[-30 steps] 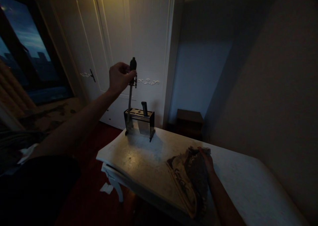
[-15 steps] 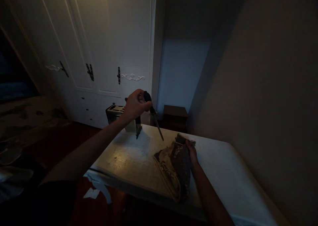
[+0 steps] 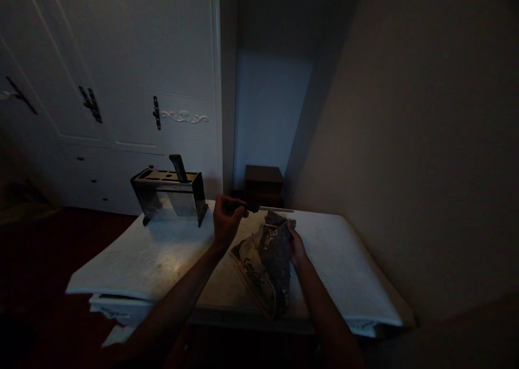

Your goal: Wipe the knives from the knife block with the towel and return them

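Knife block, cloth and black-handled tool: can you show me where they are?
Knife block [image 3: 170, 200]: head view, on its front face.
Cloth [image 3: 275, 256]: head view, on its dark grey part.
Black-handled tool [image 3: 253, 208]: head view, on its handle.

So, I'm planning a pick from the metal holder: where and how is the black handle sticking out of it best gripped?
Probably around the middle of the black handle, from above: it rises over the slotted top of the metal holder, leaving room around it. Its upper end leans toward the picture's left, so a grasp tilted to match should fit best.
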A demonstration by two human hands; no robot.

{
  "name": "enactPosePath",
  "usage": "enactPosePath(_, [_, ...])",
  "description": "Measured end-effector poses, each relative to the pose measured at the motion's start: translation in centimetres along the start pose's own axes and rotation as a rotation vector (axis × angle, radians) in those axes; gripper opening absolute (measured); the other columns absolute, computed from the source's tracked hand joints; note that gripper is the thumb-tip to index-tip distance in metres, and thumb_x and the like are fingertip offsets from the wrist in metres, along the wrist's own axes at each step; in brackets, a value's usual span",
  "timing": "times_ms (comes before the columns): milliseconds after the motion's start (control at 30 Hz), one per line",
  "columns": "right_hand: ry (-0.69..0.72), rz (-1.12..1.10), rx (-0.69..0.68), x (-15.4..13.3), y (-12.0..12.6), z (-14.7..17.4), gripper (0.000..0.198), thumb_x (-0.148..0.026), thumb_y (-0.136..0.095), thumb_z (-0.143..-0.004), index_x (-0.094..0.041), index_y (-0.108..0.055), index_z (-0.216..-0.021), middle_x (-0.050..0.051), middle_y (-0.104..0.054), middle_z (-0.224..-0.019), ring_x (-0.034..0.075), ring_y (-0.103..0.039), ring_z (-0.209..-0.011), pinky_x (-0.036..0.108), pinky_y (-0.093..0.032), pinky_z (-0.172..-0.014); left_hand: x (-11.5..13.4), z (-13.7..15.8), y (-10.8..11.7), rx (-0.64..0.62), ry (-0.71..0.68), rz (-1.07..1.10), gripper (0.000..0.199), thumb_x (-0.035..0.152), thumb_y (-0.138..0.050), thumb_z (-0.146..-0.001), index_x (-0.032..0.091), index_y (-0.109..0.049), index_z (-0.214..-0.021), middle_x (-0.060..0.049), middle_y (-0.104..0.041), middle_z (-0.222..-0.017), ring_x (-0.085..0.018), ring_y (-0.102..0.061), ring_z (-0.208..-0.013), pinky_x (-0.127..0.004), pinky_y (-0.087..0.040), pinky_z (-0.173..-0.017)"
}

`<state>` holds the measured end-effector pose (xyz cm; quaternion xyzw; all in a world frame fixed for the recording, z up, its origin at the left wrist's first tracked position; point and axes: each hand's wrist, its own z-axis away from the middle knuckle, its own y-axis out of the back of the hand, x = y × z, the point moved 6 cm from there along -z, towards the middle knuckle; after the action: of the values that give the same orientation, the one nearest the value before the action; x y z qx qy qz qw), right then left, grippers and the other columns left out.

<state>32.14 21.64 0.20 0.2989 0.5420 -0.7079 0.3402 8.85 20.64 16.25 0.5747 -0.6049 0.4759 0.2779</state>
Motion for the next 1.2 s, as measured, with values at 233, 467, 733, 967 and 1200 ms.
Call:
enactPosePath(233, [-0.039,-0.171,-0.143,-0.9,-1.2,1.0,0.05,-0.059,-0.061,-0.075,-0.019,-0.067,-0.105,0.008,-0.074,-0.102,0.028,-0.064,-0.109,0.041,-0.052,-0.091,-6.2,3.1,-0.5,-0.067,0.132,0.068,0.029,0.028,-0.067,-0.068,0.023,-0.043,-0.083,0.0,-0.064,-0.087,-0.014,-0.065,-0.064,-0.032,-0.056,-0.064])
enactPosePath(467, [0.001,-0.216,-0.092,-1.0,-0.4,0.6,0.038,-0.05,-0.066,-0.074,-0.02,-0.069,-0.098,0.004,-0.075,-0.095,0.028,-0.065,-0.108,0.041,-0.052,-0.092,-10.7,3.4,-0.4,-0.295,0.303,-0.151,0.032,0.029,-0.075,-0.059,0.021,-0.05,-0.077,-0.003,-0.069,-0.087,-0.019,-0.067,-0.078,-0.034,-0.054,-0.073])
enactPosePath(733, [0.032,-0.275,0.016,-0.8,0.2,0.5,0.027,-0.037,-0.075,-0.065,-0.022,-0.068,-0.086,0.0,-0.075,-0.078,0.027,-0.068,-0.098,0.04,-0.054,-0.089,-12.9,3.4,-2.2,-0.559,0.191,-0.461,0.02,0.037,-0.068,-0.067,0.022,-0.056,-0.073,0.002,-0.063,-0.069,-0.019,-0.061,-0.069,-0.029,-0.047,-0.064])
enactPosePath(967, [0.009,-0.22,0.018,-0.8,-0.5,0.9,0.031,-0.04,-0.072,-0.067,-0.02,-0.067,-0.091,0.004,-0.075,-0.087,0.029,-0.066,-0.103,0.041,-0.054,-0.088,-13.3,3.2,-4.4,-0.767,0.073,-0.543,0.019,0.04,-0.056,-0.082,0.024,-0.066,-0.083,-0.002,-0.071,-0.084,-0.022,-0.066,-0.082,-0.031,-0.047,-0.074])
enactPosePath(1200, [-0.067,-0.276,0.016,-0.9,-1.2,1.4,0.03,-0.046,-0.069,-0.068,-0.019,-0.067,-0.081,0.005,-0.075,-0.081,0.029,-0.068,-0.093,0.042,-0.055,-0.08,-15.2,4.0,-6.2,-0.892,0.029,-0.751,0.03,0.039,-0.048,-0.089,0.023,-0.066,-0.106,-0.007,-0.071,-0.107,-0.025,-0.065,-0.099,-0.035,-0.046,-0.089])
